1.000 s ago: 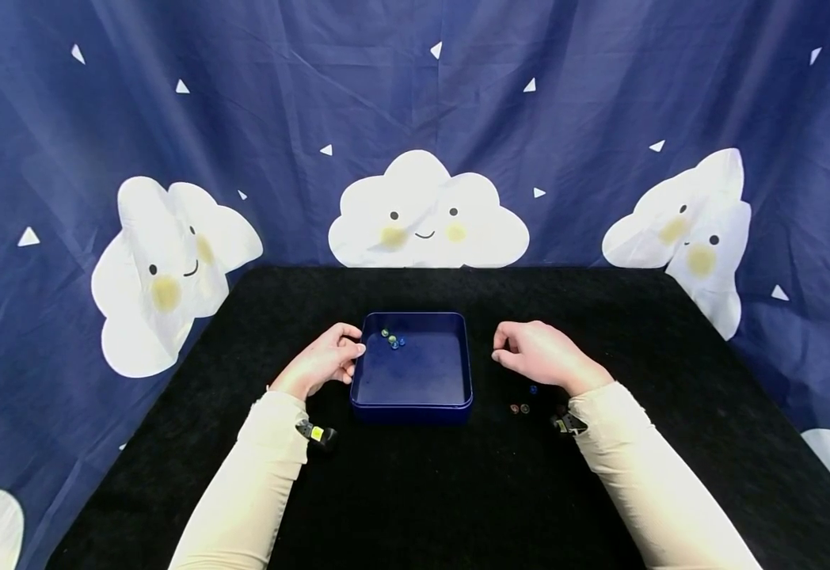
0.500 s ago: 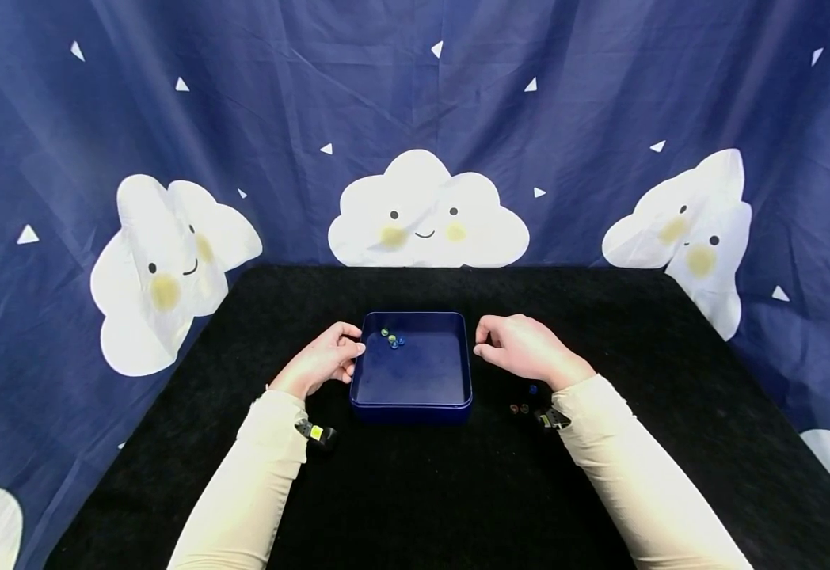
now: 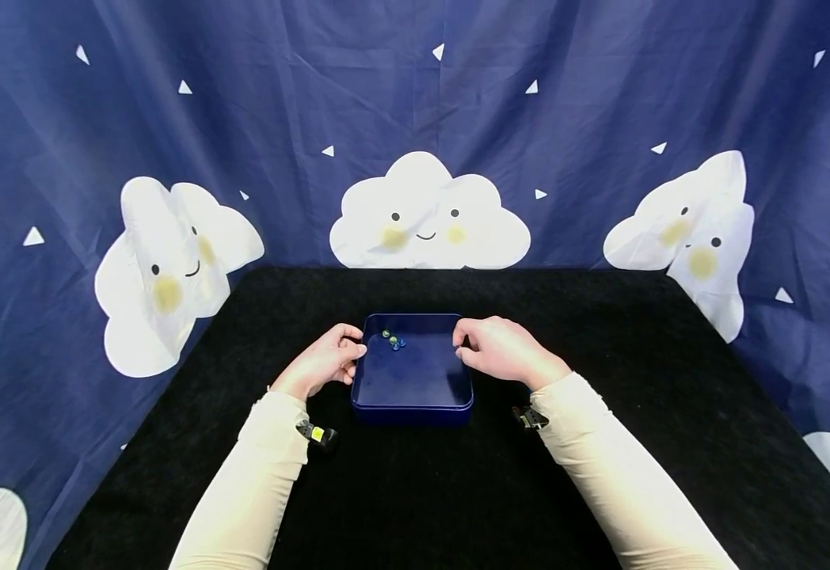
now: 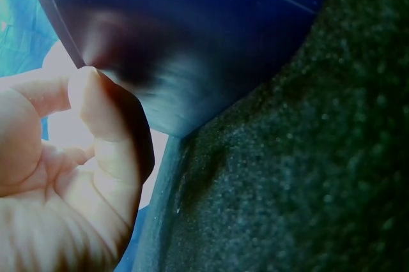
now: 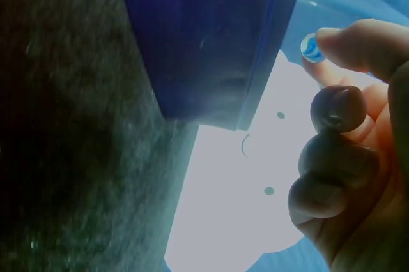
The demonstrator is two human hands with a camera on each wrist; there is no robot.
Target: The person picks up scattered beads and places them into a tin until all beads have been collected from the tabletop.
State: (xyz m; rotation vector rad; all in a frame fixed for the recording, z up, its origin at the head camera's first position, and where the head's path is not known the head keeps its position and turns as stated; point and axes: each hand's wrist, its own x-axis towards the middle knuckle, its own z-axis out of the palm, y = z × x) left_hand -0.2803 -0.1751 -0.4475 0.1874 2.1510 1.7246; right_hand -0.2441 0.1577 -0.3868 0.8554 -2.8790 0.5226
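A shallow square dark-blue box point(image 3: 412, 380) stands in front of me in the head view. Inside, near its back left corner, lie several small glass marbles point(image 3: 394, 340), some yellow-green and some blue. My left hand point(image 3: 321, 362) holds the box's left side, thumb at the rim and fingers along the outer wall. In the left wrist view, a digit meets the box's edge. Between thumb and forefinger my right hand point(image 3: 504, 348) pinches a clear and blue marble point(image 5: 311, 48). That hand is over the right rim, its fingertips above the inside of the box.
A black cloth point(image 3: 415, 499) covers the table. Behind it hangs a blue curtain point(image 3: 265, 103) with white smiling clouds. The right wrist and its camera point(image 3: 531, 418) hide the spot where loose marbles lay on the cloth.
My right hand has moved left with the marble, from beside the box to over its right rim. The loose marbles have become covered by the wrist. The left hand stays put.
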